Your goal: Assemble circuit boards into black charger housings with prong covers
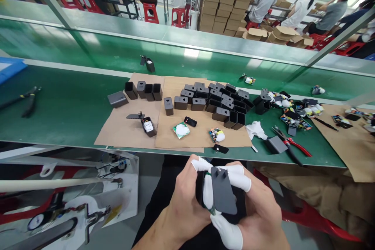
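Observation:
Over my lap, below the table edge, my left hand (186,199) is closed around a black plastic charger housing (199,188). My right hand (259,207) grips a circuit board with a white-coated mass (208,192), which lies at the housing's mouth; how far it sits inside is hidden. A black end cover (224,193) with two prongs lies over the board, between my fingers. White finger cots cover several fingertips. On the cardboard ahead lie a board with a white top (181,129), another circuit board (217,135) and a partly filled housing (149,126).
Several black housings (198,104) stand grouped on the cardboard (172,140). Red-handled pliers (297,146), a grey-black case (275,145) and white tissue (256,130) lie right. More boards (295,119) are piled beyond. Cutters (29,99) rest far left. A machine (73,207) stands lower left.

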`<state>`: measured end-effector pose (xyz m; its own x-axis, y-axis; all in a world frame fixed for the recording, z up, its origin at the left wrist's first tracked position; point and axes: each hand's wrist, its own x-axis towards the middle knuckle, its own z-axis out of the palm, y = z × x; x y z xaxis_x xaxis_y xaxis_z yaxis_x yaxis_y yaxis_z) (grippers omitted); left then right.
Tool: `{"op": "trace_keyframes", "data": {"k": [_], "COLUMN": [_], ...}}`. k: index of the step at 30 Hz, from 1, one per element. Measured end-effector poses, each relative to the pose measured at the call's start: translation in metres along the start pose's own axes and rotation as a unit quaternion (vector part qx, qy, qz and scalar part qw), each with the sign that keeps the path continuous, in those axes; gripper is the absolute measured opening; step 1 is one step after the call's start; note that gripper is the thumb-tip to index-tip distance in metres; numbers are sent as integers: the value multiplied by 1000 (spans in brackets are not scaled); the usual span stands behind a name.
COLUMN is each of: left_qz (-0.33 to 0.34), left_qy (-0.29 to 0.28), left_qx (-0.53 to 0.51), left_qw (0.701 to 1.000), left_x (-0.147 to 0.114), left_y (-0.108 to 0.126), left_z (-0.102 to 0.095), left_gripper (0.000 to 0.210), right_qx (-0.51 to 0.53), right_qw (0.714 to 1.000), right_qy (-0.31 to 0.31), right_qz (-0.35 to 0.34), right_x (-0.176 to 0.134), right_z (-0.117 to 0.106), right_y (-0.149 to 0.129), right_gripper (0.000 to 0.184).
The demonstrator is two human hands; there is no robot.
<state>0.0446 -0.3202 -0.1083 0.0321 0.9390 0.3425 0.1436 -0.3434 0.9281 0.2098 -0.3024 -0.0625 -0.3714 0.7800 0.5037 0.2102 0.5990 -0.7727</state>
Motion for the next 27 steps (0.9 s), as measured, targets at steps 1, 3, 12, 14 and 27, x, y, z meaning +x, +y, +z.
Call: {"op": "trace_keyframes", "data": {"k": [1,3,12,14,27], "left_qz": [-2,-4,45,63,114], "left_qy": [0,1,-14,-19,-44], "left_qx": [0,3,12,14,5], "left_qw": [1000,1000,999,998,992], "left_x": [0,1,3,4,8], "left_y": [1,1,4,5,-3], "left_z": [0,0,-4,-5,-4], "left_gripper": [53,52,48,48,46], "right_qx": [-13,-32,33,21,-7], "right_qw": [1000,999,996,993,980], "right_qy": [4,5,72,103,182], "right_qz": [-7,-22,-37,-55,-75], "right_x": [1,3,-5,-5,-14], "right_z": [0,0,2,6,23], "right_y": [-1,-2,5,4,4], "right_gripper": [57,55,44,41,30]}}
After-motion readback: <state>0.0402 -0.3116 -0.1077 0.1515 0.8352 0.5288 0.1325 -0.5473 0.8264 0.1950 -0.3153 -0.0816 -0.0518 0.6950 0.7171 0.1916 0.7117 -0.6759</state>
